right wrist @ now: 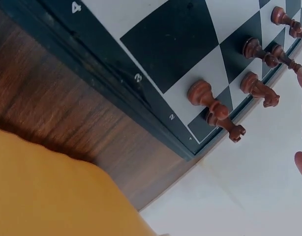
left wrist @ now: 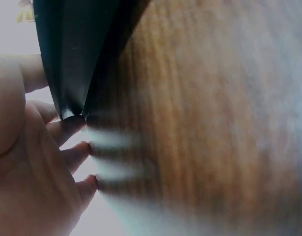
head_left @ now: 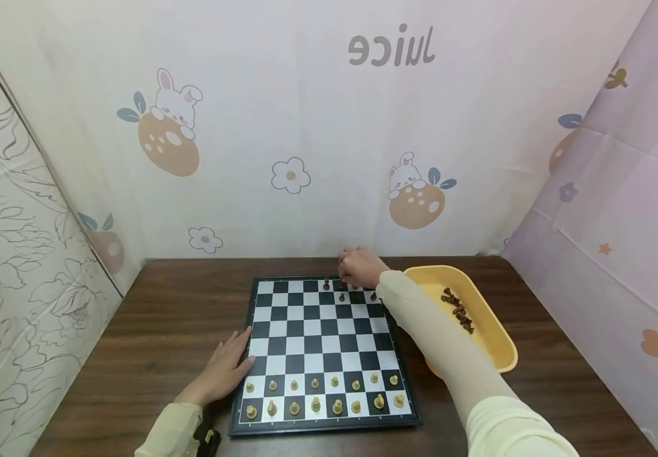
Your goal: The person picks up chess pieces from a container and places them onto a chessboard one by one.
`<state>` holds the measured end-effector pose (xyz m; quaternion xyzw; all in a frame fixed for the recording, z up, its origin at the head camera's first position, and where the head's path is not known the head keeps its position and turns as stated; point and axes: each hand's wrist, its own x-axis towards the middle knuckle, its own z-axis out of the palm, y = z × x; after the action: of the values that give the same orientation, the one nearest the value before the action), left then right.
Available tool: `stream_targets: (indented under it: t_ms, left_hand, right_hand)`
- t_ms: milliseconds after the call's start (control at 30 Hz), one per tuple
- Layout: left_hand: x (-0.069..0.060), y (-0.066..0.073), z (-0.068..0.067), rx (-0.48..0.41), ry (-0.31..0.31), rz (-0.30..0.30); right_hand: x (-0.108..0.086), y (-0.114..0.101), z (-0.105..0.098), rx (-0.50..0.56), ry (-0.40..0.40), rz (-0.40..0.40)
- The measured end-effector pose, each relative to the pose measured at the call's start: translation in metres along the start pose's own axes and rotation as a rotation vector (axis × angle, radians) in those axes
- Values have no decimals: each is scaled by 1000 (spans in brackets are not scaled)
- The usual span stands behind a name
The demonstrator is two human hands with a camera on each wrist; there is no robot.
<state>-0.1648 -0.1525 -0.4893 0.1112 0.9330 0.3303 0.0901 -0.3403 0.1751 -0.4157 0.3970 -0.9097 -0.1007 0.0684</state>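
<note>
A black-and-white chessboard [head_left: 313, 327] lies on the table, with two rows of pale yellow chess pieces [head_left: 315, 404] along its near side. At the far edge, my right hand [head_left: 361, 266] has its fingers at the top of a brown chess piece [right wrist: 285, 56], whose kind is partly hidden. Close by stand a brown knight [right wrist: 259, 89], a brown rook [right wrist: 234, 132] in the corner and a brown pawn [right wrist: 204, 94]. My left hand [head_left: 223, 368] rests at the board's left edge, fingers extended and touching its side.
A yellow tray [head_left: 497, 330] stands right of the board, under my right forearm, with several brown chess pieces [head_left: 459, 311] lying in it. Behind the wooden table [head_left: 163, 317] hangs a printed curtain [head_left: 237, 127]. A dark object [head_left: 209, 442] is beside the left sleeve.
</note>
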Motion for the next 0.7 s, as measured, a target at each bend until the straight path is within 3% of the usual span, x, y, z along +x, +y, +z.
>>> stream_targets:
  t_ms: [333,700]
  left_hand:
    - [-1,-1,1,-5,-3,5]
    - [0,0,0,5,-12,-2]
  right_hand:
    - [-10,13,-15,-8,33,1]
    - [-41,46,-43,-28,43,15]
